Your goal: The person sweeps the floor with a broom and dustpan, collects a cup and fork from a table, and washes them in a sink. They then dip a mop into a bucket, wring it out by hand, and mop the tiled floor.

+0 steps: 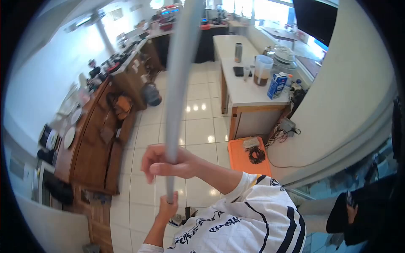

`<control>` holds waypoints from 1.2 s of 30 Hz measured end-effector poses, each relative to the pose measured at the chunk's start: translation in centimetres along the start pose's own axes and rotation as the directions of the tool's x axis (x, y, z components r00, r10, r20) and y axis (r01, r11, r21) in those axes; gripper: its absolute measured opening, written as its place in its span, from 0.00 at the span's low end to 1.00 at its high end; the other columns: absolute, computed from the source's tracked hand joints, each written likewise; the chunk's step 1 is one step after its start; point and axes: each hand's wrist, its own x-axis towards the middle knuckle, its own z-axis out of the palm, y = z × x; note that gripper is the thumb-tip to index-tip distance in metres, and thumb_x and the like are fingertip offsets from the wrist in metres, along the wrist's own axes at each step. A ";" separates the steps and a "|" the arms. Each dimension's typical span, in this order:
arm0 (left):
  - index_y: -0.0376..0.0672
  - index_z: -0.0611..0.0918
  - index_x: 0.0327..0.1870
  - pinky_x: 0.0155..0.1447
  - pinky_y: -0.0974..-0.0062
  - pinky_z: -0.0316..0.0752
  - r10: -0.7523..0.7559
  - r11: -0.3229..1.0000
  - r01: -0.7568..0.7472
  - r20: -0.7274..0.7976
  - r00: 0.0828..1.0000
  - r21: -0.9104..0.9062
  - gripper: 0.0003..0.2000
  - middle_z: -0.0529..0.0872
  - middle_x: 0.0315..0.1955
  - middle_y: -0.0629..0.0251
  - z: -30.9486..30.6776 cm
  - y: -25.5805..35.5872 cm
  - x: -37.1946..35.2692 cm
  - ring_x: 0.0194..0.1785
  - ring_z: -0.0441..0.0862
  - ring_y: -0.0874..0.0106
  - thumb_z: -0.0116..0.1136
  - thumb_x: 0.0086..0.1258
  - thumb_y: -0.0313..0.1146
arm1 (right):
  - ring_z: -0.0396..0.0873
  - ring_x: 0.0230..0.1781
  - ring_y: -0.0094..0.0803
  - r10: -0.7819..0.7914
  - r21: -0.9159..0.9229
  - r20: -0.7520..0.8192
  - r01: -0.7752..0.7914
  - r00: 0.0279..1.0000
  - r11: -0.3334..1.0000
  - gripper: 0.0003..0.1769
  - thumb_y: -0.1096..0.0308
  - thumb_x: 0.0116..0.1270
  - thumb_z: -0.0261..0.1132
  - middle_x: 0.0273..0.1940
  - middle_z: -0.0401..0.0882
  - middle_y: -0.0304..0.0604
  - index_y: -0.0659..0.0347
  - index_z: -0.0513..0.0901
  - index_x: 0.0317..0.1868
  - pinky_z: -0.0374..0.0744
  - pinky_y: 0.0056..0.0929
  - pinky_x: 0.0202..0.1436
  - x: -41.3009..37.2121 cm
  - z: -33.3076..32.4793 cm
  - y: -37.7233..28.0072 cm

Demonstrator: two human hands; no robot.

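Observation:
A long grey pole [179, 76] rises close in front of me, running from low in the view up past the top edge. My right hand [175, 163] is curled loosely around its lower part, with the thumb across the near side. Lower down, my left hand [168, 206] is closed on the pole near its bottom end. The pole's upper end is out of view.
To the right, a white counter [228, 44] bears a plastic pitcher [263, 67], a blue carton [276, 86] and a tumbler [238, 52]. An orange bin [236, 158] stands below it. A wooden cabinet [90, 152] lines the left. At right is another person [371, 202].

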 end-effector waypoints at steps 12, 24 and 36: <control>0.33 0.75 0.19 0.22 0.69 0.63 0.305 0.952 -0.230 0.624 0.719 -0.200 0.16 0.68 0.09 0.60 -0.8 -2.8 14.3 0.17 0.62 0.76 0.53 0.66 0.33 | 0.57 0.07 0.21 -0.482 -0.047 -0.292 0.491 0.826 0.870 0.27 0.44 0.70 0.47 0.13 0.63 0.35 0.65 0.69 0.42 0.60 0.21 0.08 0.5 -4.9 -7.3; 0.36 0.76 0.24 0.29 0.64 0.69 0.474 0.876 -0.463 0.437 0.765 -0.139 0.09 0.77 0.18 0.54 -4.5 -7.0 32.6 0.23 0.75 0.55 0.63 0.56 0.31 | 0.64 0.18 0.21 -0.703 -0.685 -0.710 0.263 -0.035 0.679 0.22 0.44 0.71 0.46 0.21 0.65 0.34 0.56 0.68 0.40 0.64 0.23 0.22 6.0 -8.2 0.4; 0.40 0.82 0.20 0.34 0.57 0.75 0.389 0.736 -0.660 0.893 0.226 -0.153 0.14 0.81 0.19 0.52 3.5 -15.7 40.8 0.28 0.80 0.52 0.59 0.52 0.44 | 0.65 0.18 0.23 -0.985 -0.507 -0.167 -0.854 -0.034 0.115 0.19 0.56 0.72 0.48 0.27 0.68 0.38 0.64 0.70 0.50 0.65 0.21 0.18 -0.3 1.8 -1.1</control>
